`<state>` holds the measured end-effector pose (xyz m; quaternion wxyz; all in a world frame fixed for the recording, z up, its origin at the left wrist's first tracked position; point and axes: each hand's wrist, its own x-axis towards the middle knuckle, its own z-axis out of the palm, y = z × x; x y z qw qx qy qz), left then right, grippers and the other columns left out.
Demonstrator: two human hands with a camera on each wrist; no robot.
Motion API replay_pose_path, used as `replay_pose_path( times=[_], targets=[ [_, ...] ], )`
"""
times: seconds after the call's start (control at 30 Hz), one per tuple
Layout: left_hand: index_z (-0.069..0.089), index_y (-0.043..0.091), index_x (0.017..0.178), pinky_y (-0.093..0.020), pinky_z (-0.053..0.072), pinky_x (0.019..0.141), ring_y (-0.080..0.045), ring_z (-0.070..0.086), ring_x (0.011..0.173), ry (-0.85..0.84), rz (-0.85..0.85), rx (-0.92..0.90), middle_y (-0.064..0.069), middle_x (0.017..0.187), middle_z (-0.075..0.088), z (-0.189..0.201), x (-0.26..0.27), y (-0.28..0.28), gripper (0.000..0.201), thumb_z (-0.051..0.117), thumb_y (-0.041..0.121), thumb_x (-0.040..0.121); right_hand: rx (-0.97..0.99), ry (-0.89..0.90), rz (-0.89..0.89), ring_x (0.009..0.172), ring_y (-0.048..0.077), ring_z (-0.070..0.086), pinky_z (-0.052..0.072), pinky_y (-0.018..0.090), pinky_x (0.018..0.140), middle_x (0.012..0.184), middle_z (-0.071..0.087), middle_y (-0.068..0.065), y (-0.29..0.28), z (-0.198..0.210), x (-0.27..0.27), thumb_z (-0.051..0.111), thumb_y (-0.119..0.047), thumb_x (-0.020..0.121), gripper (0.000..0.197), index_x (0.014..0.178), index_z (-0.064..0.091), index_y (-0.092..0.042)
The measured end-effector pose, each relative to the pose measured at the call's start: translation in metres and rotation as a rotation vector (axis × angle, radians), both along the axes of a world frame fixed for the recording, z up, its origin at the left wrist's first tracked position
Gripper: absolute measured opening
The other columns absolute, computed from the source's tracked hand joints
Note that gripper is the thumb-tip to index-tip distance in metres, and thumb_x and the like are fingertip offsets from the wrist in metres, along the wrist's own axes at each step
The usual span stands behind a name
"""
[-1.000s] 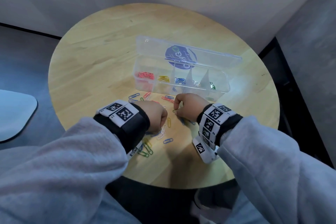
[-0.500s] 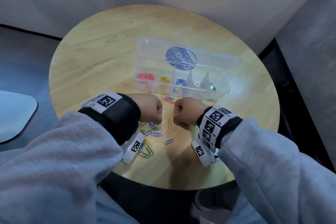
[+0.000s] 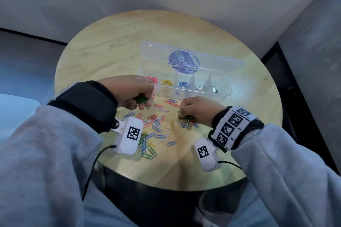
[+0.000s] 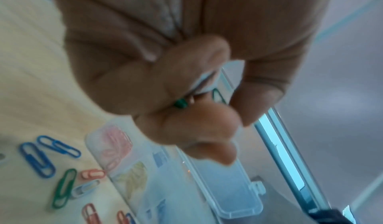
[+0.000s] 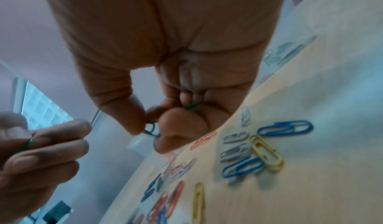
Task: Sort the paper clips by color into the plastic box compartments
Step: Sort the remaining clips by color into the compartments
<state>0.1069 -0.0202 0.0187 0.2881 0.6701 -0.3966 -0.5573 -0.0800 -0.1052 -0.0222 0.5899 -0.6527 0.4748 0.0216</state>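
Head view: left hand (image 3: 132,91) fingers curled round green clips (image 3: 140,98); right hand (image 3: 195,110) fingers pinching green clip (image 5: 151,129); plastic box (image 3: 184,86) upper centre on table (image 3: 110,57).

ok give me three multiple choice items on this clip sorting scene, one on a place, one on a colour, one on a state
1. Where do the loose paper clips lie?
A. on the round wooden table, before the box
B. on the lid
C. on the floor

2. What colour clips does the left hand hold?
A. red
B. green
C. yellow

3. How is the clear plastic compartment box?
A. shut
B. upside down
C. open, lid tilted back

Answers: 1 A, they lie between hands and box; 2 B, green shows between its fingers; 3 C, the compartments are uncovered.
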Motion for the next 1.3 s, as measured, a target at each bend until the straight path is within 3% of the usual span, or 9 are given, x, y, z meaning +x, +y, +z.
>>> replay_pose_path(
  times=[0.1, 0.3, 0.37, 0.43, 0.5, 0.57, 0.73, 0.9, 1.3],
  targets=[
    [0.038, 0.014, 0.062, -0.009, 0.022, 0.030, -0.010, 0.039, 0.032, 0.105, 0.078, -0.015, -0.004, 0.047, 0.051, 0.004, 0.003, 0.008, 0.009, 0.043, 0.006, 0.061, 0.093, -0.096, -0.071, 0.052, 0.018, 0.049, 0.042, 0.018, 0.037, 0.067, 0.055, 0.013, 0.004, 0.001, -0.002, 0.043, 0.014, 0.085, 0.029, 0.068, 0.042, -0.010],
    [0.042, 0.018, 0.066, -0.008, 0.018, 0.033, -0.008, 0.033, 0.032, 0.101, 0.143, -0.017, -0.001, 0.048, 0.045, 0.002, 0.006, 0.020, 0.031, 0.031, -0.007, 0.080, 0.127, -0.127, -0.107, 0.051, 0.018, 0.049, 0.039, 0.018, 0.037, 0.066, 0.051, 0.010, 0.017, 0.009, 0.004, 0.035, 0.010, 0.088, 0.028, 0.075, 0.043, -0.013],
    [0.047, 0.020, 0.069, -0.009, 0.018, 0.035, -0.008, 0.030, 0.034, -0.025, 0.100, 0.019, 0.002, 0.049, 0.043, -0.002, 0.006, 0.024, 0.027, 0.038, -0.003, 0.082, 0.045, -0.058, -0.018, 0.048, 0.013, 0.047, 0.036, 0.018, 0.038, 0.063, 0.050, 0.005, 0.026, 0.009, 0.009, 0.040, 0.006, 0.088, 0.025, 0.076, 0.045, -0.015],
    [0.051, 0.020, 0.075, -0.016, 0.025, 0.040, -0.012, 0.033, 0.043, -0.285, -0.057, 0.054, 0.003, 0.057, 0.045, -0.009, 0.004, 0.028, 0.016, 0.050, 0.008, 0.086, -0.064, 0.045, 0.120, 0.049, 0.013, 0.042, 0.033, 0.021, 0.043, 0.061, 0.046, 0.001, 0.034, 0.007, 0.013, 0.050, 0.001, 0.086, 0.020, 0.076, 0.047, -0.017],
    [0.053, 0.021, 0.076, -0.023, 0.037, 0.056, -0.016, 0.045, 0.059, -0.638, -0.261, 0.083, 0.003, 0.066, 0.052, -0.018, 0.000, 0.034, 0.010, 0.058, 0.022, 0.085, -0.166, 0.160, 0.293, 0.053, 0.016, 0.039, 0.034, 0.024, 0.048, 0.062, 0.045, 0.000, 0.042, 0.006, 0.018, 0.062, -0.013, 0.082, 0.014, 0.076, 0.052, -0.019],
    [0.053, 0.021, 0.071, -0.024, 0.038, 0.065, -0.016, 0.050, 0.072, -0.804, -0.358, 0.129, 0.007, 0.069, 0.054, -0.026, -0.007, 0.039, 0.014, 0.063, 0.026, 0.080, -0.297, 0.283, 0.477, 0.057, 0.014, 0.042, 0.036, 0.025, 0.053, 0.066, 0.049, -0.003, 0.052, 0.006, 0.023, 0.069, -0.029, 0.079, 0.017, 0.076, 0.055, -0.020],
    [0.050, 0.023, 0.074, -0.023, 0.032, 0.050, -0.005, 0.043, 0.057, -0.854, -0.442, 0.150, 0.009, 0.063, 0.049, -0.038, -0.021, 0.041, 0.025, 0.075, 0.027, 0.072, -0.515, 0.468, 0.721, 0.073, 0.017, 0.049, 0.033, 0.025, 0.054, 0.073, 0.052, -0.002, 0.078, 0.002, 0.032, 0.072, -0.046, 0.074, 0.036, 0.074, 0.050, -0.018],
    [0.047, 0.024, 0.070, -0.022, 0.030, 0.050, -0.011, 0.045, 0.065, -0.888, -0.505, 0.181, 0.009, 0.066, 0.047, -0.046, -0.027, 0.040, 0.029, 0.075, 0.022, 0.072, -0.587, 0.499, 0.728, 0.075, 0.021, 0.052, 0.034, 0.024, 0.052, 0.082, 0.058, 0.003, 0.087, -0.008, 0.039, 0.072, -0.046, 0.074, 0.036, 0.081, 0.053, -0.016],
    [0.046, 0.023, 0.063, -0.021, 0.029, 0.048, -0.008, 0.043, 0.058, -0.921, -0.473, 0.150, 0.009, 0.064, 0.049, -0.057, -0.025, 0.030, 0.029, 0.072, 0.014, 0.073, -0.587, 0.431, 0.665, 0.078, 0.020, 0.050, 0.038, 0.025, 0.058, 0.087, 0.055, -0.001, 0.083, -0.007, 0.039, 0.071, -0.030, 0.078, 0.022, 0.092, 0.061, -0.017]
  ],
)
